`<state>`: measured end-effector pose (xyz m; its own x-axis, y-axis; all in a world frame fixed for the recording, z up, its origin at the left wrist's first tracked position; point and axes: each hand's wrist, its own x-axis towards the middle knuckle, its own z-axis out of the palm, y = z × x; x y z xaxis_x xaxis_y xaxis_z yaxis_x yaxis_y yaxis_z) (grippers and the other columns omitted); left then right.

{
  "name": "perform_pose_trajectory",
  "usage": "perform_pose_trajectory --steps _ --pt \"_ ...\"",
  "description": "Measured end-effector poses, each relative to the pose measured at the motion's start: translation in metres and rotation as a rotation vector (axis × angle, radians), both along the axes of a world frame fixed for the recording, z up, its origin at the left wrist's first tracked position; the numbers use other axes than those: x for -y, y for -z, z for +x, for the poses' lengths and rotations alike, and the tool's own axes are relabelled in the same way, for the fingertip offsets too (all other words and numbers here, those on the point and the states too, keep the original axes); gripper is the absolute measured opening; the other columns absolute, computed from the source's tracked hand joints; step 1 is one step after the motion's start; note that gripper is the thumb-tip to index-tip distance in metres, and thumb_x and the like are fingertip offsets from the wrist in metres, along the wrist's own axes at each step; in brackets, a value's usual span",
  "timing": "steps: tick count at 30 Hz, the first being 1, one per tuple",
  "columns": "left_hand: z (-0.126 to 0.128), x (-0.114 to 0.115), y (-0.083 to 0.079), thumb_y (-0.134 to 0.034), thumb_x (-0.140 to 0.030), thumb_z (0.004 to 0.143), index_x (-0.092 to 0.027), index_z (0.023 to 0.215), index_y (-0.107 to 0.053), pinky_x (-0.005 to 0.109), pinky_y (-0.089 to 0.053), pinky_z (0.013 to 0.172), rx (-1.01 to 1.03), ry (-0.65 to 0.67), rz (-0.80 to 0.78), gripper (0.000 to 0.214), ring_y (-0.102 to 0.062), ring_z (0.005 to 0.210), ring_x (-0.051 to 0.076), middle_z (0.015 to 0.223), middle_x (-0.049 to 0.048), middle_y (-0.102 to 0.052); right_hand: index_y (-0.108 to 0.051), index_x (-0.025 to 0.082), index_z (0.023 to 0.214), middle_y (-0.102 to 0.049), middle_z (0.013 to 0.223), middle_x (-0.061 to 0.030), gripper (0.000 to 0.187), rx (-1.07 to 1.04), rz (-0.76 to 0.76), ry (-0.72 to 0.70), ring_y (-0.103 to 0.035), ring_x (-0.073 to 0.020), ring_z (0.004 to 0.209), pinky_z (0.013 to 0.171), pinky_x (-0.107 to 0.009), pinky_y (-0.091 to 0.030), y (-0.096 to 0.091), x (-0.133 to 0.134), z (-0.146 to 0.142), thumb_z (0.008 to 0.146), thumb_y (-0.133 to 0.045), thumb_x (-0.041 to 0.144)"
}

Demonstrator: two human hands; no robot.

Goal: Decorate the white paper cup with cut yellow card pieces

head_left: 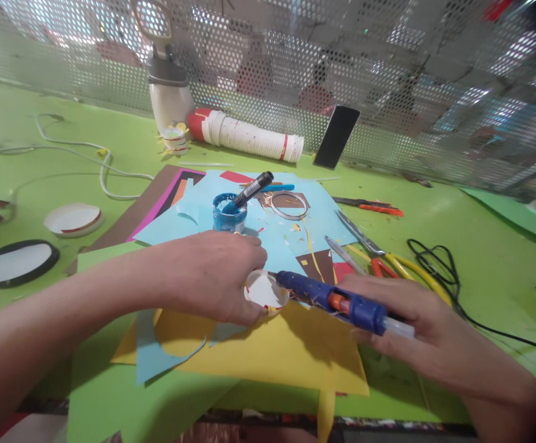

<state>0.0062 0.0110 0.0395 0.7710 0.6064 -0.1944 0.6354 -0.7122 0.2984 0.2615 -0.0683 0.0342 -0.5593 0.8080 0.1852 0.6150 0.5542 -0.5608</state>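
Note:
My left hand [212,271] is closed around a small white paper cup [266,290], its fingers and thumb on the left side of the rim. In my right hand [415,326] is a blue hot glue gun [327,298], with a clear glue stick [397,328] poking out of its back end. The gun's nozzle reaches the cup's rim; whether it touches cannot be made out. Yellow paper [277,351] lies beneath both hands. Just beyond my left hand stands a jar of blue paint [229,220] with a black marker [253,187] leaning across its top.
Scissors [364,237] with red and yellow handles and a grey pen [344,253] lie beyond the gun. A black cord [484,331] runs right. Stacked paper cups [249,136], a white bottle [170,98] and a phone [336,136] are at the back by the perforated metal screen [388,74].

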Motion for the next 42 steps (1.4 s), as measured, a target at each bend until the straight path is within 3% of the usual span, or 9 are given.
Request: perform_pose_trajectory --steps 6,16,27,37,42 --pt "0.0005 0.0000 0.0004 -0.055 -0.054 0.072 -0.022 0.075 -0.057 0.031 -0.039 0.061 -0.002 -0.003 0.013 0.032 -0.055 0.070 0.020 0.082 0.0045 -0.062 -0.060 0.032 0.102 -0.072 0.086 0.0026 0.016 0.016 0.013 -0.010 -0.067 -0.0161 0.073 0.057 -0.021 -0.053 0.0002 0.0002 -0.0004 0.086 -0.057 0.031" --pt "0.0009 0.0008 0.0001 -0.054 -0.055 0.073 -0.022 0.076 -0.056 0.031 -0.038 0.060 -0.010 0.002 0.024 0.033 -0.055 0.070 0.020 0.082 0.0045 -0.062 -0.063 0.030 0.105 -0.073 0.096 -0.0016 0.022 0.026 -0.002 0.004 -0.069 -0.0215 0.082 0.061 -0.026 -0.054 0.0033 0.0023 0.0009 0.083 -0.059 0.028" --pt "0.0019 0.0002 0.0011 -0.053 -0.055 0.073 -0.022 0.077 -0.056 0.032 -0.038 0.060 -0.015 -0.007 0.014 0.034 -0.055 0.070 0.021 0.082 0.0046 -0.061 -0.060 0.029 0.096 -0.071 0.088 0.0009 0.012 0.029 0.016 0.001 -0.067 -0.0180 0.075 0.057 -0.023 -0.052 0.0008 0.0015 -0.0003 0.084 -0.058 0.028" --pt "0.0018 -0.0005 0.0007 -0.054 -0.055 0.073 -0.021 0.077 -0.056 0.032 -0.038 0.061 -0.019 0.004 0.007 0.034 -0.054 0.071 0.021 0.083 0.0047 -0.061 -0.061 0.030 0.107 -0.072 0.097 0.0001 0.022 0.040 0.022 0.001 -0.067 -0.0181 0.077 0.061 -0.025 -0.051 0.0057 0.0030 0.0021 0.085 -0.058 0.031" --pt "0.0013 -0.0003 0.0002 -0.052 -0.057 0.074 -0.021 0.078 -0.056 0.031 -0.038 0.060 -0.021 -0.005 0.007 0.036 -0.054 0.071 0.020 0.083 0.0043 -0.061 -0.060 0.030 0.100 -0.072 0.091 0.0020 0.015 0.042 0.074 -0.005 -0.067 -0.0164 0.074 0.057 -0.023 -0.050 0.0051 0.0029 0.0005 0.086 -0.057 0.029"
